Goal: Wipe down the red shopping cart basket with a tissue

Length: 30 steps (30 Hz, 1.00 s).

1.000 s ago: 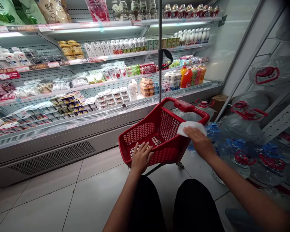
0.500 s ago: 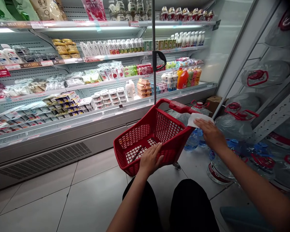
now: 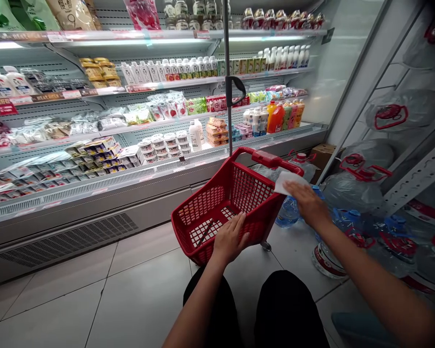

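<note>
A red plastic basket cart (image 3: 203, 193) stands on the tiled floor in front of my knees, with its handle at the upper right. My left hand (image 3: 229, 237) rests on the near rim of the basket, its fingers laid over the edge. In my right hand (image 3: 306, 200) is a white cloth (image 3: 288, 181), pressed against the frame just below the right end of the handle. Through the basket's mesh floor a dark bar shows.
A refrigerated display (image 3: 94, 203) full of dairy goods and drinks runs along the left and back. At the right, large water bottles (image 3: 331, 256) stand on the floor beside a white rack. A cardboard box (image 3: 321, 155) sits behind.
My right hand has moved slightly left and down with the white cloth, from the handle's end to the frame below it. My left hand stays on the rim.
</note>
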Each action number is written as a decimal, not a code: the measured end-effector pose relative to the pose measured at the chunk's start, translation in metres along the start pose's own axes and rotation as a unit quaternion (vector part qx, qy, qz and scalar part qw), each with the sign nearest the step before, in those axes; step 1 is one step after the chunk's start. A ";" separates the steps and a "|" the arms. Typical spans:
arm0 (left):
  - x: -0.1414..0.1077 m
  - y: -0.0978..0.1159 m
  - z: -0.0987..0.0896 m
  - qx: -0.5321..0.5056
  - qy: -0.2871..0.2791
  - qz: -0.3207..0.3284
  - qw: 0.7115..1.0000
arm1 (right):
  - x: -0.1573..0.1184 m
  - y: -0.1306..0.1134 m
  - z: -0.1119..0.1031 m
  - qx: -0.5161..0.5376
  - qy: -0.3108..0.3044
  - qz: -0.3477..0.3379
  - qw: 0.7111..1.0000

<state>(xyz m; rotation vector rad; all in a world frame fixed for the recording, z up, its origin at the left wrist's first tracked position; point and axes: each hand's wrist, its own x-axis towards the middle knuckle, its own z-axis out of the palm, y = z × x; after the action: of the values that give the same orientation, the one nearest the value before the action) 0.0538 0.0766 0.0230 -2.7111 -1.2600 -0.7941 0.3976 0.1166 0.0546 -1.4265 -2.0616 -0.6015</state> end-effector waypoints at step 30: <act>-0.061 -0.076 -0.024 0.137 -0.056 -0.050 0.988 | -0.005 -0.175 0.081 0.212 -0.060 -0.070 0.973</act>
<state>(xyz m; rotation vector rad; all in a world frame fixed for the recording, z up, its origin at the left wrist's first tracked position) -0.0445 0.0779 0.0024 -2.5191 -1.4186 -0.4421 0.2194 0.1069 -0.0175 -1.0982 -2.2282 -0.1130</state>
